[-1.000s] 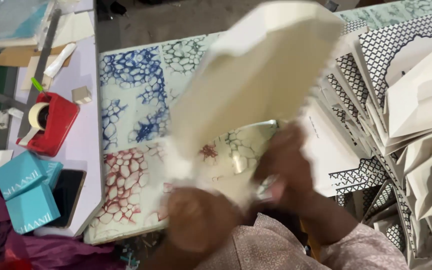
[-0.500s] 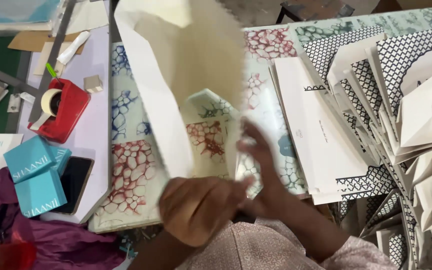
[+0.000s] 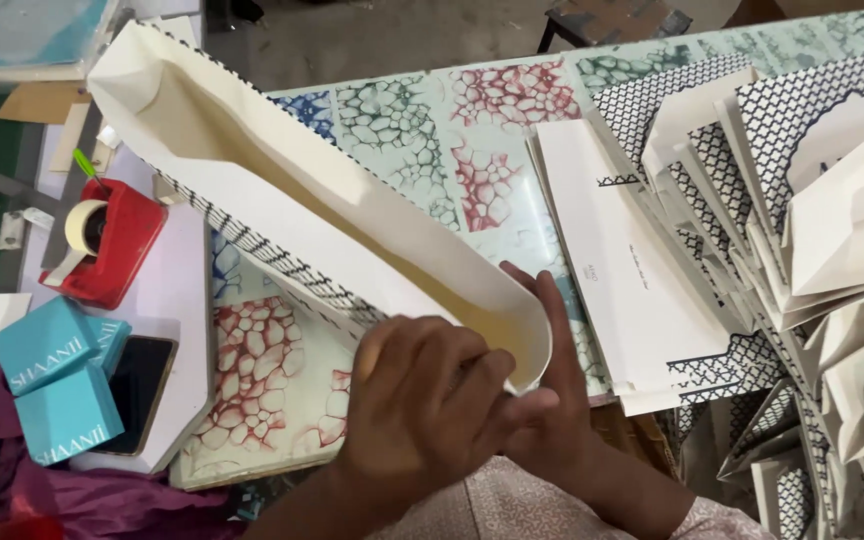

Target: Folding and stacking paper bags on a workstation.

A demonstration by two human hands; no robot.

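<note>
A long white paper bag (image 3: 292, 190) with a black-and-white lattice print on its outside lies tilted across the table, its mouth facing me, its far end near the top left. My left hand (image 3: 422, 400) grips the near rim of the bag from the front. Behind that rim my right hand (image 3: 552, 400) holds the same end, fingers pointing up against the paper. The bag rests over a patterned sheet (image 3: 402, 120) with blue, green and red cell prints.
A fanned stack of flat lattice-print bags (image 3: 752, 200) fills the right side. At left stand a red tape dispenser (image 3: 102, 240), two teal boxes (image 3: 57, 380) and a dark phone (image 3: 137, 390). Purple cloth (image 3: 12, 480) lies at the bottom left.
The bag has been swung down from upright in front of the camera to lie open and tilted over the table. Both hands have shifted to its near rim.
</note>
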